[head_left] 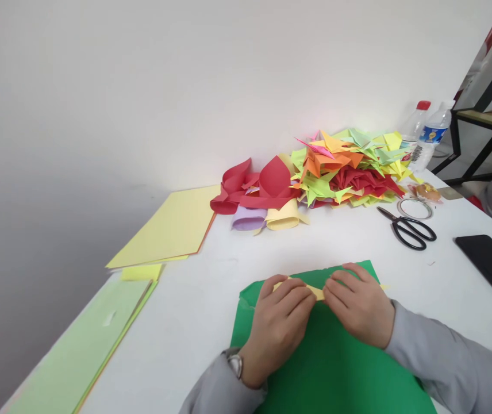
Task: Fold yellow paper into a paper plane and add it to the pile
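Note:
Over a green sheet on the table, my two hands hold a small folded yellow paper. My left hand, with a watch at its wrist, is closed on the left part of it. Fingers of my right hand are closed on the right part. Only a strip between the hands and small bits at the edges show; the rest of the paper is hidden under my fingers, so its full shape cannot be made out.
Behind lie folded paper pieces and rolled red, purple and yellow paper shapes. Scissors, a tape roll and a black phone-like slab lie right. Yellow sheets and green sheets lie left; bottles stand back right.

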A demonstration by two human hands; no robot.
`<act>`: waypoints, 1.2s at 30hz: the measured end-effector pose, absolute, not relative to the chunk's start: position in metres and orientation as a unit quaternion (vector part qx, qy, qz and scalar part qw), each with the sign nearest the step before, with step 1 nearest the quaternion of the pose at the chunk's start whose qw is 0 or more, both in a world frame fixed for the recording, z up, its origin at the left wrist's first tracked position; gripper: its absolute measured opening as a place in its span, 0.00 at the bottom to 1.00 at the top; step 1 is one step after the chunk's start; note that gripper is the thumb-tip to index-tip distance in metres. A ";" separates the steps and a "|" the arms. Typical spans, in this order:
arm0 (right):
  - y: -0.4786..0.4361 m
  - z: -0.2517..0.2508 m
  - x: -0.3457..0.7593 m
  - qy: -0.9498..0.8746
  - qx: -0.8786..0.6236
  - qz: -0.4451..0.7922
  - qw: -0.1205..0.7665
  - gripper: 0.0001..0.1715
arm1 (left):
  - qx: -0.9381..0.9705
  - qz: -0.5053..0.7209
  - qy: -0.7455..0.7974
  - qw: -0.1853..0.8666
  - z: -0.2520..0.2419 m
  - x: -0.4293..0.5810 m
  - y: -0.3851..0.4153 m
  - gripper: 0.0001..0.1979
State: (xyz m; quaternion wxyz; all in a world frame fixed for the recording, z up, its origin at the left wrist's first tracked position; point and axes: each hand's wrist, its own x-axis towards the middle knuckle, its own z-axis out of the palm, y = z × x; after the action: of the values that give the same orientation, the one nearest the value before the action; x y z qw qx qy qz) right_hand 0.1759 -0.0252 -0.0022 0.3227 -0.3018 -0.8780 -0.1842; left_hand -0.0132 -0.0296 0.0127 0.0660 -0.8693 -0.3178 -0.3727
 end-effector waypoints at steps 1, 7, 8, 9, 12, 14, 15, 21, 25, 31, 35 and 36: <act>-0.026 -0.002 0.176 -0.879 -0.298 -0.187 0.322 0.17 | -0.874 -0.369 -0.310 0.068 0.012 -0.013 -0.030 0.10; -0.028 -0.004 0.173 -0.890 -0.276 -0.192 0.307 0.20 | -0.897 -0.328 -0.285 0.086 0.006 -0.013 -0.029 0.12; -0.028 -0.004 0.172 -0.892 -0.271 -0.191 0.307 0.20 | -0.900 -0.323 -0.281 0.085 0.004 -0.013 -0.029 0.12; -0.029 -0.004 0.172 -0.893 -0.266 -0.190 0.309 0.20 | -0.903 -0.317 -0.278 0.082 0.002 -0.013 -0.029 0.13; -0.028 -0.004 0.172 -0.894 -0.255 -0.190 0.314 0.20 | -0.910 -0.309 -0.268 0.074 0.000 -0.013 -0.028 0.14; -0.027 -0.005 0.173 -0.895 -0.252 -0.191 0.313 0.19 | -0.907 -0.316 -0.268 0.071 0.001 -0.014 -0.028 0.13; -0.026 -0.005 0.173 -0.896 -0.253 -0.193 0.311 0.18 | -0.904 -0.323 -0.270 0.074 0.002 -0.014 -0.027 0.13; -0.024 -0.006 0.175 -0.893 -0.263 -0.195 0.308 0.16 | -0.898 -0.334 -0.266 0.103 0.007 -0.014 -0.027 0.12; -0.025 -0.006 0.175 -0.893 -0.260 -0.193 0.312 0.18 | -0.902 -0.323 -0.266 0.101 0.007 -0.012 -0.027 0.13; -0.021 -0.005 0.177 -0.889 -0.276 -0.181 0.318 0.18 | -0.891 -0.336 -0.284 0.109 0.007 -0.014 -0.024 0.12; -0.018 -0.004 0.179 -0.885 -0.284 -0.173 0.325 0.18 | -0.886 -0.344 -0.296 0.096 0.006 -0.016 -0.023 0.10; -0.018 -0.005 0.179 -0.885 -0.285 -0.171 0.326 0.18 | -0.884 -0.347 -0.298 0.094 0.005 -0.016 -0.023 0.09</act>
State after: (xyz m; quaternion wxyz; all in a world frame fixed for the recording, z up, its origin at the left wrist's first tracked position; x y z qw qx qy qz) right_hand 0.1793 -0.0182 -0.0049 0.3260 -0.2851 -0.8849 -0.1713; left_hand -0.0160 -0.0235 0.0054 0.0941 -0.8842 -0.2980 -0.3471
